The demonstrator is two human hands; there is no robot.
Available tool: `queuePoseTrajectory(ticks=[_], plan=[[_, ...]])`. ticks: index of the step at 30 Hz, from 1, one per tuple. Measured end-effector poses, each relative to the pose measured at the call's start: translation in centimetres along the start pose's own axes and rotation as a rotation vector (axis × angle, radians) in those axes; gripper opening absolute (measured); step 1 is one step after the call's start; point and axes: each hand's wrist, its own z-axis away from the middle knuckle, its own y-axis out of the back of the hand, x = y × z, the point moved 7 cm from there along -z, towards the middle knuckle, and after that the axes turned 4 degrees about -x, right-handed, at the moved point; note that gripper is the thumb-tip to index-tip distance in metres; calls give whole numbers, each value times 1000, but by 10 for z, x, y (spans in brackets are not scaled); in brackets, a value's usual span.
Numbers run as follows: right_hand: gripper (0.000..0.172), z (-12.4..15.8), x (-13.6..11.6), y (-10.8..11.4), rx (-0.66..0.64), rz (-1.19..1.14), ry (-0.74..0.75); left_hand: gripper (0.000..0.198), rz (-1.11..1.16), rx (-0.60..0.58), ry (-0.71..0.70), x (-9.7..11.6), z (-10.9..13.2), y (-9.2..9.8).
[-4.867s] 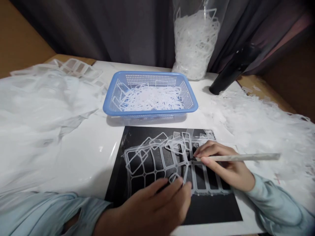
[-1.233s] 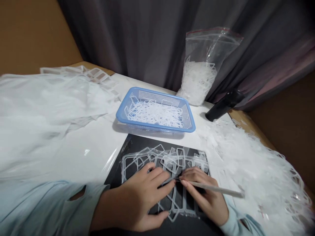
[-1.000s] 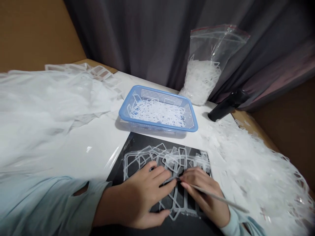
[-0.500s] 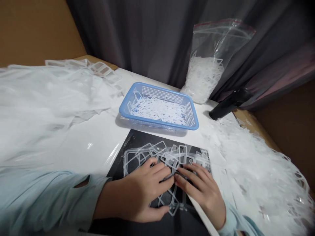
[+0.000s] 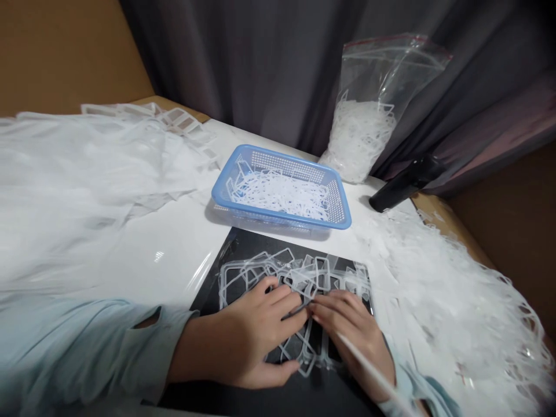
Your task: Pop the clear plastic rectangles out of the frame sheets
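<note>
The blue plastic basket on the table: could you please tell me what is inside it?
The blue perforated basket holds a loose tangle of clear, whitish plastic strips and rectangular frames. The pile covers the basket's floor, so the bottom cannot be seen.

Pale stick [image 5: 369,370] in the right hand [image 5: 354,327] now aslant toward the near side, not out rightward

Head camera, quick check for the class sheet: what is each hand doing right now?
Left hand: open, spread flat on the clear plastic frames.
Right hand: closed, holding a thin pale tool.
</note>
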Motion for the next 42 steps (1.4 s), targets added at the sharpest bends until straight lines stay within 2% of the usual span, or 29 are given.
queuePoseTrajectory(ticks=[4, 8, 17, 27, 34, 42], plan=[[13, -6, 20, 6, 51, -325, -211, 49, 14, 16, -7, 0, 2, 1], [12, -2, 28, 8, 101, -392, -280, 50, 25, 18, -13, 0, 2, 0], [10, -4, 14, 7, 60, -339, -179, 37, -56, 13, -21, 3, -1, 5], [12, -10, 3, 7, 8, -284, -62, 37, -68, 34, -33, 4, -1, 5], [13, -9, -11, 9, 9, -18, 74, 37, -26, -13, -26, 2, -2, 3], [18, 3, -11, 0, -19, 268, 98, 32, -47, -11, -35, 4, -3, 3]])
